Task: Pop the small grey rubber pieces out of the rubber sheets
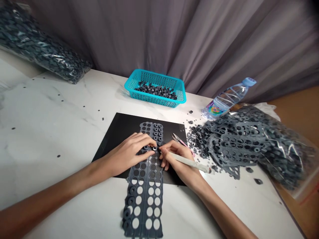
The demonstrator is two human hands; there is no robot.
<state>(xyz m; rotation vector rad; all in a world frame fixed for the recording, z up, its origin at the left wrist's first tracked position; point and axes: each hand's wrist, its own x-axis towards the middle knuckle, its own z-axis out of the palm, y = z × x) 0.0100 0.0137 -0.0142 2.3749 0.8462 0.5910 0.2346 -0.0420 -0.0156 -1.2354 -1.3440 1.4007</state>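
Dark-grey perforated rubbery strip crosses the black rectangular mat; left hand pinches a small black ring on it, right hand curls round a white pen-like tool; turquoise plastic basket toward the worktop's far edge holds black pieces.

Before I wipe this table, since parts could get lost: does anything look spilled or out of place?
Yes: loose dark pieces are strewn on the table right of the black mat, outside the turquoise basket, and stray bits dot the left side. They look spilled, though some could be scraps from the perforated sheet.
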